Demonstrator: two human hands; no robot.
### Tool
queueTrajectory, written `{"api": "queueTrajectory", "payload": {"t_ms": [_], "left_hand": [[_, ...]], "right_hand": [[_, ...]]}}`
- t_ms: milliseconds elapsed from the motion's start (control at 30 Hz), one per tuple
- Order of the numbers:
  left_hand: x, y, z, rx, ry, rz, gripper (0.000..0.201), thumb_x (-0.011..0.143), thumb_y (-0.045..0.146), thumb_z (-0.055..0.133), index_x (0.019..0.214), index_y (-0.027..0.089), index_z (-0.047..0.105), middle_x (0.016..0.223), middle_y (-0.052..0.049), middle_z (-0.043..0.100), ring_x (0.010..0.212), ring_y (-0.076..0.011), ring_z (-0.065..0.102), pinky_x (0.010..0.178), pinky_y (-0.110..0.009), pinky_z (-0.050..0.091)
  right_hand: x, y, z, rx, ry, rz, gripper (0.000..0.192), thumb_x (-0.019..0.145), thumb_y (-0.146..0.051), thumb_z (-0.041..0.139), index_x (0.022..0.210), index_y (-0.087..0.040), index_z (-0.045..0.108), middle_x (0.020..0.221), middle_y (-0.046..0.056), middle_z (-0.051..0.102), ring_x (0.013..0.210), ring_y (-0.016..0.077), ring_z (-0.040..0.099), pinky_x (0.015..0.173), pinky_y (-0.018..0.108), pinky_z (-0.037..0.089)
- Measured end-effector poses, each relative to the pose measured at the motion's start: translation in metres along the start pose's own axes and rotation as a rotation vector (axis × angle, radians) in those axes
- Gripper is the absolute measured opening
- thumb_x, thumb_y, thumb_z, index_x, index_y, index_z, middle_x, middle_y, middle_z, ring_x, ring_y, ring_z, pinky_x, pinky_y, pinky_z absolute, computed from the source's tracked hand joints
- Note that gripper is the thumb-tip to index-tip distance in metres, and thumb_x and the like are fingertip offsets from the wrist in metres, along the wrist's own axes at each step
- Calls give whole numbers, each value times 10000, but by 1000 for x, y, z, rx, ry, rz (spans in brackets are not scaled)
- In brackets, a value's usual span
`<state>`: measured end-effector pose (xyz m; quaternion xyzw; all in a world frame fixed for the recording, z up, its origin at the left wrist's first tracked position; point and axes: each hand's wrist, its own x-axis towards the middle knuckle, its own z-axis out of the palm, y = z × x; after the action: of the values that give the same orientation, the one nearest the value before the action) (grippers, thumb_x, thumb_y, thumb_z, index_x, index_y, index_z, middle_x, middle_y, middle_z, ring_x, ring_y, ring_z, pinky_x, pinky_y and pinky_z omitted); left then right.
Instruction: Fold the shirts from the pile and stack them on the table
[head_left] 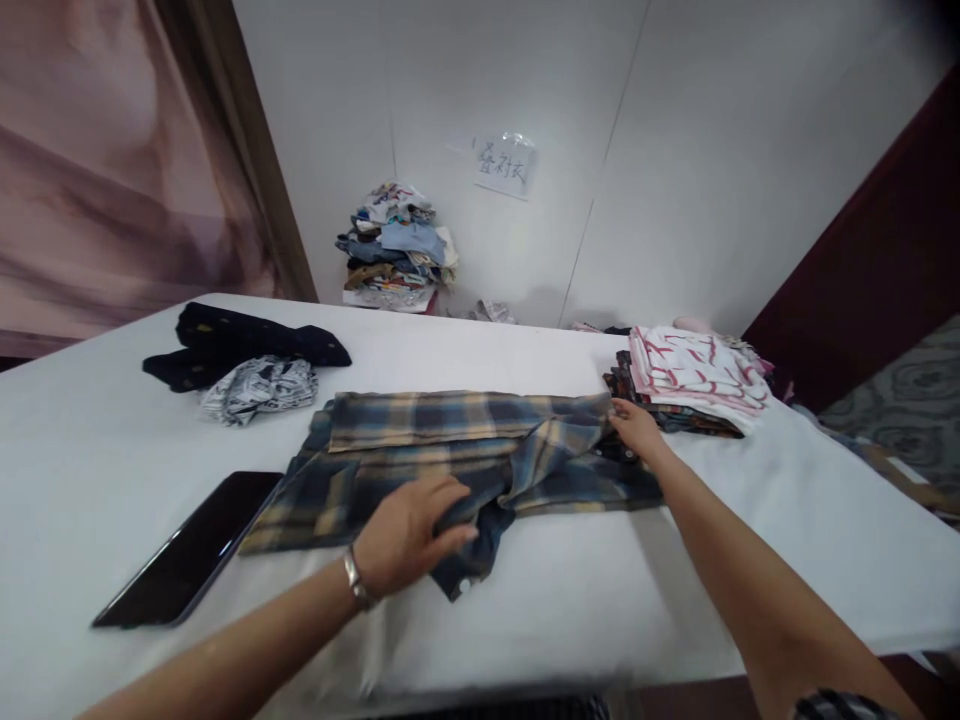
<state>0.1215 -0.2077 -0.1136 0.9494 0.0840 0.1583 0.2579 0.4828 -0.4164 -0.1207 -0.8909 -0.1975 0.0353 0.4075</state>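
A blue and yellow plaid shirt (420, 420) lies partly folded on the white table in front of me. Its far edge is turned over in a long strip. One sleeve hangs toward me, ending in a buttoned cuff (469, 565). My left hand (412, 530), with a silver bracelet at the wrist, is over the near edge of the shirt beside this sleeve. Thumb and fingers are apart there, with no firm grip visible. At the shirt's right end, my right hand (634, 425) pinches the collar-side edge between thumb and fingers.
A dark tablet (191, 545) lies at the left, close to the shirt. Behind it are a crumpled black garment (247, 345) and a black-and-white cloth (262, 390). Folded clothes (697, 370) are stacked at right. A clothes pile (397, 245) stands beyond the table, below a wall sign (506, 165).
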Motion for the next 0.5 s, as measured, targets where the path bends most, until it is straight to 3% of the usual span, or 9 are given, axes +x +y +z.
{"api": "queueTrajectory", "payload": {"t_ms": [100, 200, 300, 500], "left_hand": [[-27, 21, 22, 111, -30, 57, 493, 720, 437, 728, 1176, 273, 637, 1252, -104, 632, 1119, -323, 578, 940, -480, 457], [-37, 22, 31, 192, -39, 7, 317, 742, 337, 702, 1036, 223, 670, 1206, -124, 646, 1125, -324, 570, 957, -506, 432], [-32, 21, 27, 160, -50, -14, 99, 824, 261, 575, 807, 206, 656, 1081, -102, 684, 1030, -271, 606, 917, -460, 443], [-19, 34, 0, -215, 111, -154, 251, 870, 332, 466, 658, 214, 529, 1021, -75, 671, 982, -210, 602, 860, -344, 459]], "right_hand": [[-24, -4, 0, -74, 61, -382, 336, 778, -156, 552, 1076, -194, 702, 1197, 95, 669, 1140, 248, 597, 1046, 448, 445], [-65, -5, 11, 10, -55, -639, 325, 822, -167, 489, 1059, -210, 707, 1146, 87, 693, 1108, 231, 621, 1040, 456, 453], [-107, -6, 27, 71, -200, -751, 324, 848, -168, 476, 1064, -219, 712, 1113, 88, 709, 1058, 219, 650, 977, 432, 505], [-152, -12, 45, 109, -213, -820, 357, 859, -161, 478, 1136, -244, 689, 1138, 89, 698, 1074, 219, 641, 951, 424, 524]]}}
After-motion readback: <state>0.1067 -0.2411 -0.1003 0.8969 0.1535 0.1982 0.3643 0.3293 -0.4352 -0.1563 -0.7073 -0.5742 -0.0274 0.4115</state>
